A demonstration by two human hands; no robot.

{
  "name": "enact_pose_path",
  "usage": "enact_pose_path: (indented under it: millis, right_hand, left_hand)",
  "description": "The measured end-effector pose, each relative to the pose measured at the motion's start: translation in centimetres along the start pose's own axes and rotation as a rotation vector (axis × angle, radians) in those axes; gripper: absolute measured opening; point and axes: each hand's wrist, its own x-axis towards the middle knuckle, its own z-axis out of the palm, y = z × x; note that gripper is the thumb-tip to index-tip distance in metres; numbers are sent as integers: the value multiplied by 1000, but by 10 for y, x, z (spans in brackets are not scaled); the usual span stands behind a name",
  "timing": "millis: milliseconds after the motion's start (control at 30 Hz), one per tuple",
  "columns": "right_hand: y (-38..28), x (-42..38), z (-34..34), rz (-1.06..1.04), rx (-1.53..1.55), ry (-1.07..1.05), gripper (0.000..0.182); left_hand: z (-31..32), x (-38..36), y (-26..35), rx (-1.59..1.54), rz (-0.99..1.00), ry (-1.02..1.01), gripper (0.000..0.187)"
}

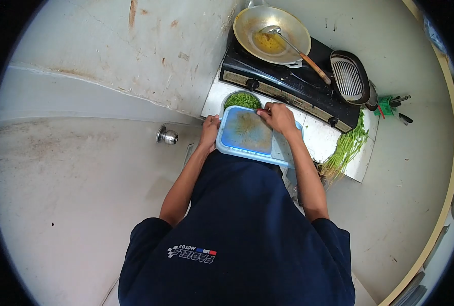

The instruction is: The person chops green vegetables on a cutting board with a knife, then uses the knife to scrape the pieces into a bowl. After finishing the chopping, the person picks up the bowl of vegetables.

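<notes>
My left hand [210,133] is closed round the left edge of a light blue tray [283,151], on which a blue cutting board [245,133] lies. The board's surface looks worn and stained. My right hand [280,118] is closed on a small reddish-brown handle [262,110] at the board's upper right; the rest of that tool is hidden or too small to make out. Just beyond the board's far edge, a round bowl [224,104] holds chopped greens [242,99].
Behind the bowl stands a black gas stove [288,81] with a wok [242,30], a wooden-handled ladle [313,68] and a grill pan [348,76]. Long green stalks with roots [345,148] lie at the right, near a green utensil basket [385,105]. A door knob [170,136] is at left.
</notes>
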Motion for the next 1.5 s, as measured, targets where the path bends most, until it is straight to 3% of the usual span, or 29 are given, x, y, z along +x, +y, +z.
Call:
enact_pose_path:
  millis: [200,367,500,567,733,867,1000,1333,1500]
  right_hand:
    - [27,-5,-21,8,102,100,41]
    - [26,-13,-24,-7,153,-121,41]
    - [29,2,-5,-70,34,31,39]
    - [34,7,-7,-1,64,59,40]
    - [56,-11,-47,-88,38,92,42]
    - [61,-34,-87,-165,37,100,34]
    - [58,-40,-111,-200,-171,47,30]
    - [61,-5,-97,-242,-326,-139,30]
    - [68,4,-75,-336,-256,33,35]
  left_hand:
    - [-14,-10,11,-79,25,84,26]
    - [-33,-13,4,-99,44,119,28]
    - [-36,-21,4,-88,56,130,27]
    - [-38,-25,7,-75,62,124,27]
    - [-51,-26,1,-87,22,176,29]
    - [-53,-42,6,-201,-35,201,30]
    - [-74,-45,-3,-199,-17,212,30]
    - [-91,-49,-2,-143,-12,217,26]
    - [-77,-54,4,-182,-33,252,25]
